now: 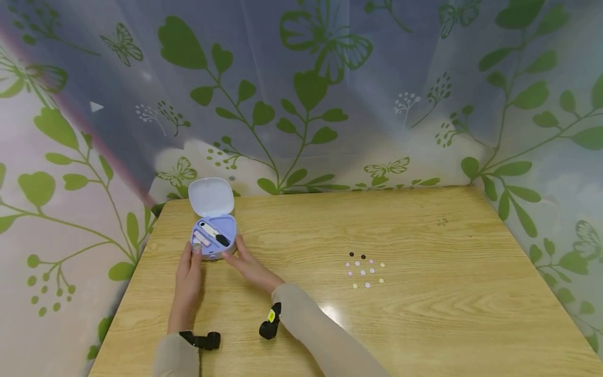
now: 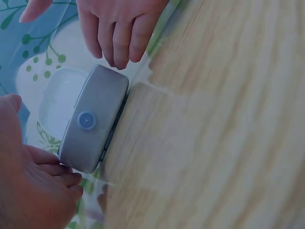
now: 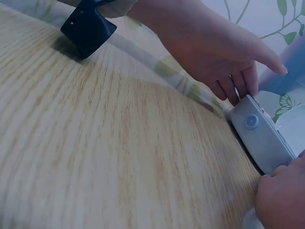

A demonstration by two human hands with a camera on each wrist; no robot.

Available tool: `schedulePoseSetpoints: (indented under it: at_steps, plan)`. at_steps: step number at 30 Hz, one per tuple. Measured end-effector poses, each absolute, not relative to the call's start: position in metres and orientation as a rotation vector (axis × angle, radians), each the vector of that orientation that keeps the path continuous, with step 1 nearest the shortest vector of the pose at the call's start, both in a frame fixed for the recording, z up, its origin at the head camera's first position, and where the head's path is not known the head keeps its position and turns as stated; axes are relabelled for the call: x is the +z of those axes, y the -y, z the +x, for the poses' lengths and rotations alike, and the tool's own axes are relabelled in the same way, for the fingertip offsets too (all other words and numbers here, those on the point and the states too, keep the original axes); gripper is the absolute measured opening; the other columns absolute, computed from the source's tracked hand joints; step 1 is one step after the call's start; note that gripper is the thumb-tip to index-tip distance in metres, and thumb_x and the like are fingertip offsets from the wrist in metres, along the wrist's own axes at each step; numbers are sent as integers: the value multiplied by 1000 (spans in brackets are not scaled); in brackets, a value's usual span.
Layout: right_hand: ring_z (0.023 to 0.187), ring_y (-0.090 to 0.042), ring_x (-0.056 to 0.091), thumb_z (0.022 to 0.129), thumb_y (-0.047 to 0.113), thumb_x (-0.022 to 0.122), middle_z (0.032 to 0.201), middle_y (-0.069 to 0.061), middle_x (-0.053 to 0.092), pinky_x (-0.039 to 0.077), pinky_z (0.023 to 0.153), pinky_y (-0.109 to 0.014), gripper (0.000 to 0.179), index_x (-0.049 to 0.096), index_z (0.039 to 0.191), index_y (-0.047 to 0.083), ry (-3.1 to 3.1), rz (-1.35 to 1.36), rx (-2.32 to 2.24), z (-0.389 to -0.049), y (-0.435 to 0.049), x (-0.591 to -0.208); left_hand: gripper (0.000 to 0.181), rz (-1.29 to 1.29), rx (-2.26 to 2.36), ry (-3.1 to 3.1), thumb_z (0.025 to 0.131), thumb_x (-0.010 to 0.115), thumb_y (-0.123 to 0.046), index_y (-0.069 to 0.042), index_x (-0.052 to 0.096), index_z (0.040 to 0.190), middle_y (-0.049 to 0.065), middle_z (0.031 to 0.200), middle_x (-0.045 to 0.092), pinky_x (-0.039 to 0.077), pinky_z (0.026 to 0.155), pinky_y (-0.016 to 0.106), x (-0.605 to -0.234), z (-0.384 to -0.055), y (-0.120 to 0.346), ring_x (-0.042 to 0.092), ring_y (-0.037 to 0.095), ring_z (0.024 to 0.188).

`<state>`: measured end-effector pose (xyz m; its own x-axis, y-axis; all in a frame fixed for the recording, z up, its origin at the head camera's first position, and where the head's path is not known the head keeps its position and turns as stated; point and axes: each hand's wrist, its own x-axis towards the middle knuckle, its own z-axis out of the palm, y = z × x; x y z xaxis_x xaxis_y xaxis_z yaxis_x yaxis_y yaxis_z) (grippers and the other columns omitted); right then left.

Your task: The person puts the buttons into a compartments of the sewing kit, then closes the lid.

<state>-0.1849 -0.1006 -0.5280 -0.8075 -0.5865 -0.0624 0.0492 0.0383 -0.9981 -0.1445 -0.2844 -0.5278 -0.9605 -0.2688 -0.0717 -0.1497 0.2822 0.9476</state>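
A small lilac box [image 1: 228,224] stands on the table with its pale lid [image 1: 211,197] raised at the back. Inside lie a slim white tool with a black end [image 1: 214,233] and a small pink-and-white piece [image 1: 201,239]; their exact kinds cannot be told. My left hand [image 1: 188,277] rests at the box's left side, its fingers touching the wall and its thumb near the front corner. Against the right side, my right hand [image 1: 254,272] has its fingers extended, thumb apart. A round clasp button [image 2: 87,120] shows on the front wall in the left wrist view.
Several small buttons [image 1: 363,272], black, pink, white and pale yellow, lie loosely grouped on the wooden table [image 1: 447,314], right of the box. Patterned cloth [image 1: 264,63] hangs behind the table and at both sides. Each wrist wears a black camera mount [image 1: 269,328].
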Motion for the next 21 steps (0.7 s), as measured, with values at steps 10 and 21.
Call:
schedulePoseSetpoints:
  at_steps: [10, 21]
  plan:
    - [150, -20, -8, 104, 44, 46, 164, -12, -13, 3, 121, -40, 82, -3, 158, 6, -1945, -604, -1745, -188, 105, -527, 54, 330, -1673, 2443, 109, 29, -30, -11, 19, 159, 6, 163, 21, 12, 122, 44, -531, -151, 292, 15, 22, 149]
    - [150, -22, -8, 105, 41, 46, 164, -11, -14, 4, 122, -39, 79, -1, 158, 5, -2028, -633, -1613, -189, 105, -524, 55, 404, -1564, 2481, 107, 32, -26, -6, 21, 158, 11, 161, 23, 16, 121, 44, -533, -156, 291, 19, 26, 148]
